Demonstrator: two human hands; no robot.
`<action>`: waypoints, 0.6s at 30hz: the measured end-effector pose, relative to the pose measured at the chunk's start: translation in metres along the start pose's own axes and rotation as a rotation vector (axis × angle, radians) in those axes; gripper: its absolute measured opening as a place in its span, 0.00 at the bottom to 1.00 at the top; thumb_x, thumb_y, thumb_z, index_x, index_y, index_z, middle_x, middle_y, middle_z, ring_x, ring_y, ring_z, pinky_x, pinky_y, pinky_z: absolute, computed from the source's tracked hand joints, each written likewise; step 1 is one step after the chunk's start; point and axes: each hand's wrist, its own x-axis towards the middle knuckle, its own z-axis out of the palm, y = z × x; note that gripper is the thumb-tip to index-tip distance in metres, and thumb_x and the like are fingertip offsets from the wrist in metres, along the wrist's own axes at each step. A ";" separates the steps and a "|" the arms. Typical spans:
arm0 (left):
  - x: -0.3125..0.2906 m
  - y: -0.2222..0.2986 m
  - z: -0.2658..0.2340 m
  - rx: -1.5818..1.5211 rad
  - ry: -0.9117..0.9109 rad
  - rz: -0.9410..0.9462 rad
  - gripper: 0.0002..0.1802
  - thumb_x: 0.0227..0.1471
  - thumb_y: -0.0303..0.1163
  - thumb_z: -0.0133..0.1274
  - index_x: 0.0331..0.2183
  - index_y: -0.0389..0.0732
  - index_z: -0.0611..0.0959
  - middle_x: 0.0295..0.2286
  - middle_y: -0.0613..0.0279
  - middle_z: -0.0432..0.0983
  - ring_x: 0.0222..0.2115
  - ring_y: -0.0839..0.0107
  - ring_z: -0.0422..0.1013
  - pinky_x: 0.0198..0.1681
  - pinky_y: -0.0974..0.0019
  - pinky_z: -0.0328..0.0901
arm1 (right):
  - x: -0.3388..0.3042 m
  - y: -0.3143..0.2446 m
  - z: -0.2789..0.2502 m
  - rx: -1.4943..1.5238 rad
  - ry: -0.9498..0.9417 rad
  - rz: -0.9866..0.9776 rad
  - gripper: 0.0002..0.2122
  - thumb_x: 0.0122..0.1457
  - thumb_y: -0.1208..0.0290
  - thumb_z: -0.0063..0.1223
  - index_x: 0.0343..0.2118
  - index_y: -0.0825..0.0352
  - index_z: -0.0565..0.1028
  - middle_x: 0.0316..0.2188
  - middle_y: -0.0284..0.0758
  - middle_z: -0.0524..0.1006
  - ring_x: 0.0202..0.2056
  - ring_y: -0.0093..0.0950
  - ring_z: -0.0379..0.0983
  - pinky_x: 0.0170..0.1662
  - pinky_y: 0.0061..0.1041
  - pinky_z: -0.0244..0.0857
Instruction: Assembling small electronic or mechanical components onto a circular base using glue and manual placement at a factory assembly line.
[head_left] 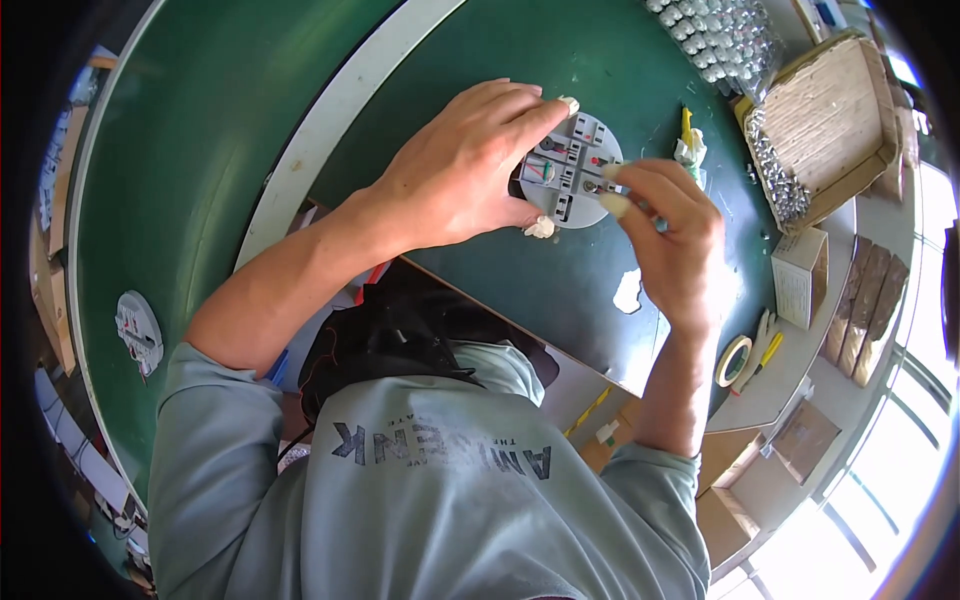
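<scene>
A round light-grey plastic base (pixel 574 178) with slots, ribs and small dark, red and wire-like parts lies over the green table. My left hand (pixel 450 165) grips its left side, thumb at the near edge and a finger at the far edge. White covers sit on those fingertips. My right hand (pixel 675 230) is at the right side of the base, its covered thumb and finger brought together over a small part there. Whatever lies between these fingertips is too small to make out.
On the right, a cardboard tray (pixel 825 130) holds many small metal pieces. A yellow-tipped tool (pixel 688 130), a tape roll (pixel 733 362) and a small box (pixel 800 275) are nearby. Clear bulb-like parts (pixel 705 35) stand at the back. Another grey base (pixel 138 332) rests on the left green surface.
</scene>
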 end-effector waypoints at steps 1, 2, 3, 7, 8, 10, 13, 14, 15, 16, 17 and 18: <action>0.001 -0.001 0.000 0.005 0.004 0.007 0.52 0.36 0.34 0.80 0.62 0.33 0.74 0.52 0.47 0.76 0.58 0.48 0.71 0.67 0.51 0.64 | 0.010 0.002 0.003 0.010 -0.082 -0.058 0.10 0.59 0.83 0.65 0.44 0.69 0.85 0.41 0.39 0.84 0.37 0.29 0.82 0.40 0.24 0.75; 0.002 -0.001 0.000 0.005 0.007 0.001 0.52 0.36 0.34 0.80 0.62 0.33 0.74 0.52 0.47 0.76 0.58 0.48 0.71 0.67 0.51 0.64 | 0.015 0.003 0.004 0.020 -0.172 -0.120 0.07 0.59 0.83 0.65 0.41 0.70 0.85 0.41 0.39 0.83 0.37 0.29 0.81 0.40 0.24 0.74; 0.002 0.000 0.000 0.013 0.008 0.010 0.51 0.36 0.34 0.79 0.61 0.33 0.75 0.52 0.47 0.77 0.58 0.49 0.71 0.67 0.51 0.64 | 0.016 0.004 0.006 0.020 -0.180 -0.124 0.07 0.59 0.83 0.65 0.41 0.70 0.85 0.41 0.39 0.83 0.37 0.29 0.81 0.40 0.24 0.74; 0.002 0.002 -0.003 0.014 -0.005 -0.014 0.52 0.35 0.32 0.79 0.62 0.35 0.75 0.54 0.48 0.76 0.60 0.49 0.69 0.67 0.51 0.64 | 0.007 0.015 0.022 0.021 -0.126 -0.214 0.08 0.57 0.84 0.67 0.40 0.70 0.84 0.41 0.37 0.83 0.36 0.29 0.81 0.39 0.25 0.74; 0.002 0.004 -0.004 0.001 -0.026 -0.037 0.53 0.35 0.31 0.79 0.63 0.36 0.74 0.56 0.48 0.75 0.62 0.49 0.68 0.68 0.51 0.63 | -0.002 0.018 0.029 0.057 -0.052 -0.189 0.08 0.56 0.84 0.67 0.39 0.70 0.84 0.42 0.37 0.82 0.36 0.29 0.80 0.39 0.25 0.74; 0.005 0.005 -0.001 -0.011 -0.069 -0.060 0.55 0.34 0.30 0.79 0.65 0.37 0.74 0.57 0.49 0.74 0.63 0.48 0.67 0.69 0.50 0.63 | -0.017 0.026 0.039 0.143 0.113 -0.114 0.08 0.55 0.85 0.68 0.38 0.70 0.84 0.43 0.37 0.82 0.36 0.29 0.80 0.39 0.26 0.74; 0.007 0.001 0.001 0.049 -0.001 0.020 0.48 0.37 0.31 0.78 0.61 0.34 0.76 0.53 0.50 0.76 0.60 0.52 0.69 0.67 0.53 0.63 | -0.002 0.023 0.026 0.090 0.027 -0.153 0.08 0.54 0.85 0.69 0.37 0.70 0.84 0.43 0.37 0.82 0.37 0.29 0.80 0.39 0.25 0.74; 0.006 0.000 0.000 0.045 -0.003 0.021 0.48 0.37 0.31 0.78 0.61 0.34 0.76 0.53 0.50 0.76 0.60 0.52 0.69 0.67 0.53 0.63 | 0.001 0.020 0.023 0.060 -0.014 -0.176 0.08 0.54 0.85 0.69 0.37 0.70 0.84 0.44 0.37 0.82 0.38 0.28 0.80 0.39 0.25 0.74; 0.004 0.000 0.000 0.048 -0.011 0.019 0.48 0.37 0.31 0.78 0.60 0.34 0.76 0.53 0.50 0.76 0.60 0.52 0.69 0.67 0.52 0.63 | -0.001 0.020 0.024 0.057 -0.013 -0.172 0.08 0.54 0.85 0.69 0.37 0.70 0.84 0.44 0.37 0.82 0.38 0.28 0.80 0.39 0.25 0.74; 0.003 -0.001 0.000 0.052 -0.019 0.018 0.48 0.37 0.31 0.78 0.60 0.34 0.76 0.53 0.50 0.76 0.60 0.52 0.69 0.67 0.52 0.63 | -0.005 0.019 0.025 0.077 -0.020 -0.142 0.09 0.55 0.85 0.69 0.38 0.70 0.84 0.44 0.37 0.82 0.39 0.28 0.79 0.39 0.25 0.74; 0.002 -0.002 0.000 0.062 -0.019 0.012 0.48 0.37 0.32 0.78 0.60 0.34 0.76 0.53 0.50 0.76 0.60 0.52 0.69 0.67 0.52 0.63 | -0.006 0.020 0.028 0.098 -0.030 -0.123 0.09 0.55 0.85 0.68 0.39 0.70 0.83 0.44 0.37 0.82 0.39 0.28 0.79 0.39 0.25 0.74; 0.002 -0.002 0.000 0.066 -0.011 0.009 0.48 0.37 0.32 0.78 0.60 0.34 0.76 0.53 0.50 0.76 0.60 0.52 0.69 0.67 0.52 0.63 | -0.006 0.021 0.029 0.119 -0.040 -0.104 0.10 0.56 0.85 0.68 0.40 0.70 0.83 0.45 0.37 0.82 0.40 0.27 0.79 0.39 0.25 0.74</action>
